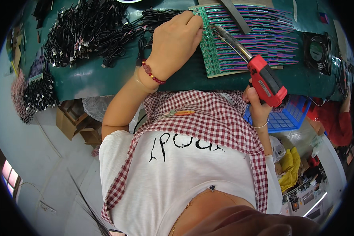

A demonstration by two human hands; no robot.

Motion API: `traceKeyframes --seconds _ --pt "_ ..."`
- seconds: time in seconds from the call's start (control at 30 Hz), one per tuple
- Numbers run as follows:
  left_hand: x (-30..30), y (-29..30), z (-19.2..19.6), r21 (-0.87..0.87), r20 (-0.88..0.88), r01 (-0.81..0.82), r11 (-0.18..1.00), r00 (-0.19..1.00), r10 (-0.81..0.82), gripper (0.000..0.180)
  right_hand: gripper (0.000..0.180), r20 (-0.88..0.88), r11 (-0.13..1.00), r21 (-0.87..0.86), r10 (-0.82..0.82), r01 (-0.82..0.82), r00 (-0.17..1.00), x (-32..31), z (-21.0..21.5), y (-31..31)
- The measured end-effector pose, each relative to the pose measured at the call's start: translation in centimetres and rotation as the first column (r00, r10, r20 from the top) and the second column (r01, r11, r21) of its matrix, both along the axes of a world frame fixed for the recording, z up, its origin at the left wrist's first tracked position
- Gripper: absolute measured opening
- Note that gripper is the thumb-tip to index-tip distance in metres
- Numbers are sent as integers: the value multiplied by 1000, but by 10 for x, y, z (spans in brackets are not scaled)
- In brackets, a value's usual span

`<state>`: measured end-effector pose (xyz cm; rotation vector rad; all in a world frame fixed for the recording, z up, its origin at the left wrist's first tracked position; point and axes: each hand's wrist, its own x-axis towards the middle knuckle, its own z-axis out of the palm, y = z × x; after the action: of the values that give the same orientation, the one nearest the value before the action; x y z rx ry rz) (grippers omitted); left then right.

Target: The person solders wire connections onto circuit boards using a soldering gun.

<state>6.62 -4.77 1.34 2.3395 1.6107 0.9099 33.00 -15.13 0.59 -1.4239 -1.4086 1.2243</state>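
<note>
My right hand is wrapped round the grip of a red and black soldering gun. The gun's metal barrel slants up and left, its tip over a green circuit board panel. At the panel's upper left edge my left hand is closed, fingertips pressed together close to the tip. What those fingers pinch is hidden behind the hand. Black cables run up to the left hand from the side. Rows of pink, blue and black wires stretch rightward from the panel.
A large heap of black cables covers the left of the green table. A grey metal bar lies across the wires. At right stands a black fan. Below the table edge is a blue crate; another person's red sleeve shows beyond.
</note>
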Motion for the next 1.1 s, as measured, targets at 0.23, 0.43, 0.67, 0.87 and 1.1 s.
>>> traceKeyframes --seconds 0.23,0.43,0.67,0.87,1.1 --pt "0 -1 0 -16 -17 -17 1000 1000 17 9 22 178 997 16 68 -72 982 -8 9 1" --pt "1 0 -2 -17 -27 -26 1000 999 25 10 30 1 1000 4 16 -16 1000 -10 12 -2" --pt "1 0 -1 -16 -40 -18 1000 999 17 10 30 71 997 65 42 -47 997 -3 5 -2" --pt "2 -1 0 -4 -53 -19 1000 998 19 11 27 139 999 29 17 -21 990 -11 10 -3" --pt "3 0 0 1 -55 -11 1000 998 11 12 31 72 998 53 31 -34 997 -4 5 -4"
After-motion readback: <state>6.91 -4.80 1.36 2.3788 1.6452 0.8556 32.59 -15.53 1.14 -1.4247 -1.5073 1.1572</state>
